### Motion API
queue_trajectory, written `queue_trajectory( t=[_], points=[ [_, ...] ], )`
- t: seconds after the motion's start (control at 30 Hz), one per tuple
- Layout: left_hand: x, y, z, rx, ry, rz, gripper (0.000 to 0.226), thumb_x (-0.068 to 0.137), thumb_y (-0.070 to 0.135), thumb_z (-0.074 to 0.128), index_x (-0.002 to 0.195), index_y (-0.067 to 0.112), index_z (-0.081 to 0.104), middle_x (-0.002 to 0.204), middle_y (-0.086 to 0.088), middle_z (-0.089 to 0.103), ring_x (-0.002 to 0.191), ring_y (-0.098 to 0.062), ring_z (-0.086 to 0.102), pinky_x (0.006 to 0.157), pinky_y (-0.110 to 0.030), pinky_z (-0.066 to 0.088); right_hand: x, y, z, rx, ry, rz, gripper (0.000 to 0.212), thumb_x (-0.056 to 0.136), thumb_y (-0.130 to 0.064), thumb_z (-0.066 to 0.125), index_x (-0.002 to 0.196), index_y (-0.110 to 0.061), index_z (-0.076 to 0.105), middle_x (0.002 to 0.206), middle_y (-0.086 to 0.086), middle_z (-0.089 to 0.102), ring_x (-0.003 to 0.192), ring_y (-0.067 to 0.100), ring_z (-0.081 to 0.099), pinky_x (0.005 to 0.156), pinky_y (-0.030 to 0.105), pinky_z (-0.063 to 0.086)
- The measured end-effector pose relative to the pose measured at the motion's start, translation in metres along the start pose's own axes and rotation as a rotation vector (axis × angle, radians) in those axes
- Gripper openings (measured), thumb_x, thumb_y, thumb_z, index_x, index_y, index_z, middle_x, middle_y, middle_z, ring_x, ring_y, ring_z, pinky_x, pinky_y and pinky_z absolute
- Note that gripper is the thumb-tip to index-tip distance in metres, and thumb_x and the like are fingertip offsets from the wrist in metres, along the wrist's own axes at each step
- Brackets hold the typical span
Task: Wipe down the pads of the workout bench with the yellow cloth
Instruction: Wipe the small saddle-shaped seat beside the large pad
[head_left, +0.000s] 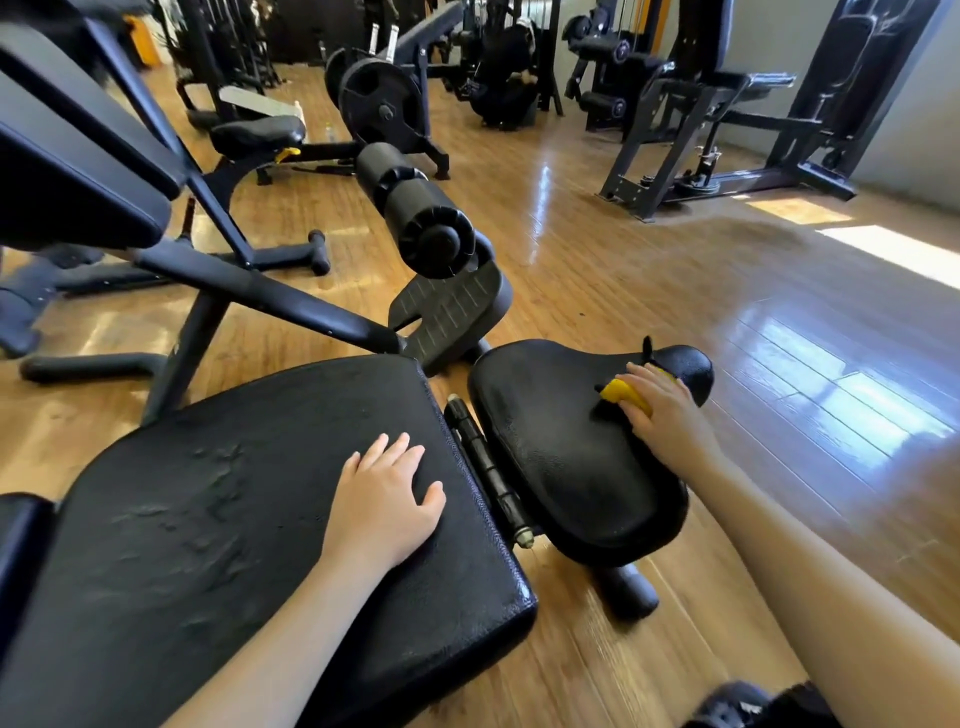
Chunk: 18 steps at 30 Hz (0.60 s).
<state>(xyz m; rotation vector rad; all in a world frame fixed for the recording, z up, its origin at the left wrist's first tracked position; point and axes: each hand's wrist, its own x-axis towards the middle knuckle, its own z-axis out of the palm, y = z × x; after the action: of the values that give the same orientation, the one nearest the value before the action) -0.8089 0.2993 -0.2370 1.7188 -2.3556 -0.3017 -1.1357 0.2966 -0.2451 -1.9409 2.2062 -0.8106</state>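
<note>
The right hand's (670, 410) fingers curl over the bunched yellow cloth (626, 396), pressing it on the small seat pad (561, 457) at right of center. The step looks like wiping this seat; next probably calls for strokes across the larger back pad (234, 493). The left hand (387, 501) lies flat there, fingers straight, both arms outstretched.

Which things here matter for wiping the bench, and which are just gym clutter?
In the job: yellow cloth under the right hand; seat pad; back pad, left hand resting flat on it.

Lying about: weight plate, foam roller, other machines.
</note>
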Motion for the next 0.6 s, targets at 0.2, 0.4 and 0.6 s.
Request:
queue_trajectory(
  t=[0.2,0.4,0.6],
  points=[
    [0.001,-0.001,0.002,0.009,0.001,-0.005,0.069,0.084,0.051,0.024,0.145,0.02,0.032,0.154,0.006,0.023,0.144,-0.012,0.011,0.116,-0.033,0.008,0.056,0.019,-0.011,0.031,0.076,0.177,0.024,0.09,-0.025,0.048,0.111,-0.023,0.061,0.116,0.007,0.062,0.109,0.032,0.053,0.093,0.044,0.042],
    [0.001,-0.003,0.003,0.026,-0.003,0.001,0.059,0.092,0.048,0.032,0.145,0.021,0.031,0.155,0.006,0.022,0.144,-0.012,0.01,0.116,-0.034,0.007,0.038,0.003,-0.014,0.12,0.109,0.178,0.018,0.088,-0.015,0.053,0.098,-0.02,0.067,0.108,0.008,0.066,0.106,0.032,0.055,0.095,0.042,0.041],
    [0.002,-0.002,0.001,0.021,-0.004,0.001,0.062,0.09,0.048,0.03,0.145,0.02,0.03,0.155,0.005,0.021,0.144,-0.013,0.01,0.116,-0.034,0.007,-0.022,-0.006,0.009,0.197,0.091,0.089,0.03,0.088,-0.01,0.058,0.118,-0.014,0.063,0.139,0.002,0.048,0.137,0.021,0.032,0.113,0.033,0.019]
  ],
)
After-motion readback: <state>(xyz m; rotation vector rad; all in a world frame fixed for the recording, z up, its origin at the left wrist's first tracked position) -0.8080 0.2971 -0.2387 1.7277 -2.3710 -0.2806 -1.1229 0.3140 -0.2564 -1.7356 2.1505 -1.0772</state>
